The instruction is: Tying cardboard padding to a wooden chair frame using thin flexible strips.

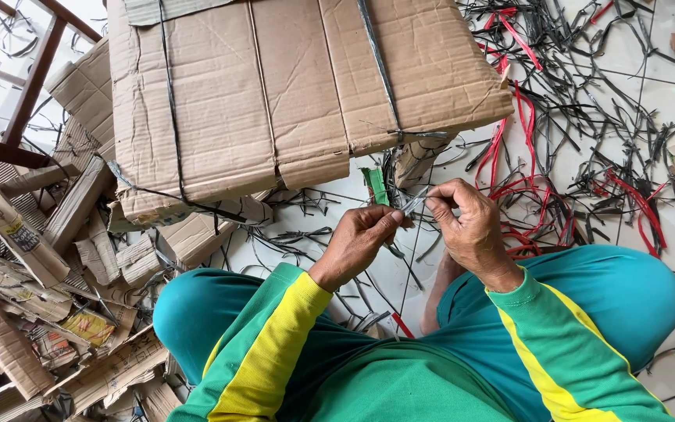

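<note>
While the person sits on the floor [650, 94] with two teal knees apart, two hands meet just above them. The left hand [357, 242] pinches one end of a thin grey strap [414, 205] between thumb and fingertips; the right hand [470, 227] has its fingers closed on the other end, so the strap spans the small gap between them. Beyond lies one large flat box [275, 94], bound by two dark straps. Cardboard scraps [33, 297] pile at the floor's left edge; black and red offcuts [572, 156] litter the far right, too many to count.
</note>
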